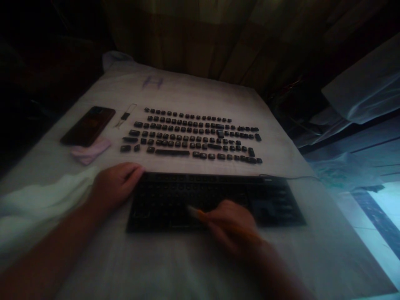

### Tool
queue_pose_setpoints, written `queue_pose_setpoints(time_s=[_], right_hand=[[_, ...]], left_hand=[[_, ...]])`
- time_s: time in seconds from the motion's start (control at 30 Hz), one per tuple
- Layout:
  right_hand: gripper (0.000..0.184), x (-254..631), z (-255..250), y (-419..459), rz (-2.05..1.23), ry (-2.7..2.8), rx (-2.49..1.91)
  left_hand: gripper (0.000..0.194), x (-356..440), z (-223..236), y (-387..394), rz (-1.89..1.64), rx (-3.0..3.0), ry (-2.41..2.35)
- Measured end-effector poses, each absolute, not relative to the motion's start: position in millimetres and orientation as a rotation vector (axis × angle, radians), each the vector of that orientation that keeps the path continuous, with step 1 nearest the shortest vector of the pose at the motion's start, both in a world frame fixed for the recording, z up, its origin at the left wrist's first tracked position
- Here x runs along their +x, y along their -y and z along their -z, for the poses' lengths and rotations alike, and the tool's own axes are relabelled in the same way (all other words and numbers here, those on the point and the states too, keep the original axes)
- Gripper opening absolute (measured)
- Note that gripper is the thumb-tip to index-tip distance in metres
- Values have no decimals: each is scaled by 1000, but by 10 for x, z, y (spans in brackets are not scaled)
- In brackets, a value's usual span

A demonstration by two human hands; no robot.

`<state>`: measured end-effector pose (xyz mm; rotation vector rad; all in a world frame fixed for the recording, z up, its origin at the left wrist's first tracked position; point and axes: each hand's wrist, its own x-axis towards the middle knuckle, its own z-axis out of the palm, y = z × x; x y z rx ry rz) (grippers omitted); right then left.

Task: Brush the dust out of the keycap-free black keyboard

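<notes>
Fingers of left hand curled at far-left corner, grip unclear. Just rightward, keycap-stripped keyboard, long axis crosswise. Over its middle, tip of orange-handled brush, clamped in nearer right hand.

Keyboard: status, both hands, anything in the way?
Right hand grips orange-handled tool over keyboard, blurred. Left hand at its upper-left corner. Loose keycaps in rows beyond. Phone off left, not in the way.
</notes>
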<state>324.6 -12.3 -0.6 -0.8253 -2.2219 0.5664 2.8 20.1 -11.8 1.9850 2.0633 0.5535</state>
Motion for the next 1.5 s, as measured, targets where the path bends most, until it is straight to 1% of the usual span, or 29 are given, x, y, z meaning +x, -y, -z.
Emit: queue_pose_setpoints(time_s=[0.4,0.87,1.23,1.5], right_hand=[[17,3255,-28,112,-584,2092,-795],[20,3253,-29,107,-549,2250,-813],[18,3231,15,99,-550,2147,-790],[17,3265,-69,132,-568,2148,-836]], left_hand=[[41,41,95,-201,-534,1967,-2065],[39,36,90,-198,-574,1997,-2056],[41,43,82,-198,-528,1977,-2076],[41,42,78,-197,-523,1971,-2062]])
